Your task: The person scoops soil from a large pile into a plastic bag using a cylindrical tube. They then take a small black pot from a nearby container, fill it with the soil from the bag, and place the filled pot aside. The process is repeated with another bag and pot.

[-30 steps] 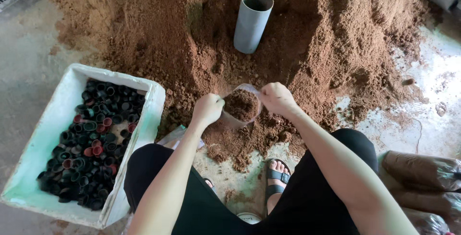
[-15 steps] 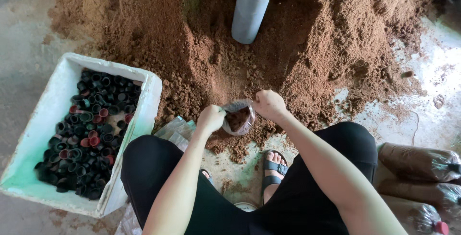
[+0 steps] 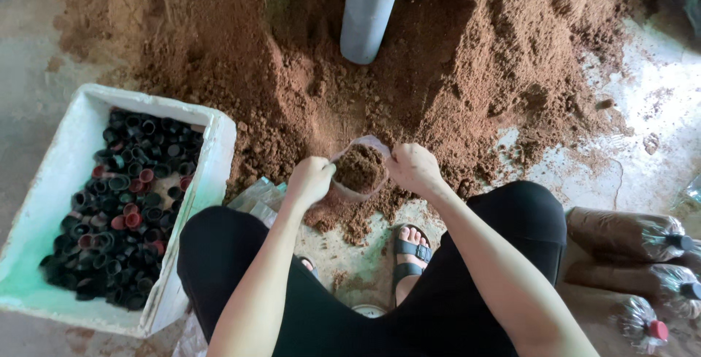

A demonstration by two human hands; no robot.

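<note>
I hold a clear plastic bag part-filled with brown soil between both hands, its mouth open upward. My left hand grips the bag's left rim and my right hand grips its right rim. The bag hangs just above the near edge of a big brown soil heap. My knees in black trousers frame the bag, and a sandalled foot rests on the floor below it.
A grey plastic pipe stands upright in the heap. A white foam box of several black and red caps sits at left. Filled clear bags with caps lie at right. Empty clear bags lie by my left knee.
Both hands have drawn the bag back from the heap toward my knees and lifted it slightly. The bag's mouth is held wider.
</note>
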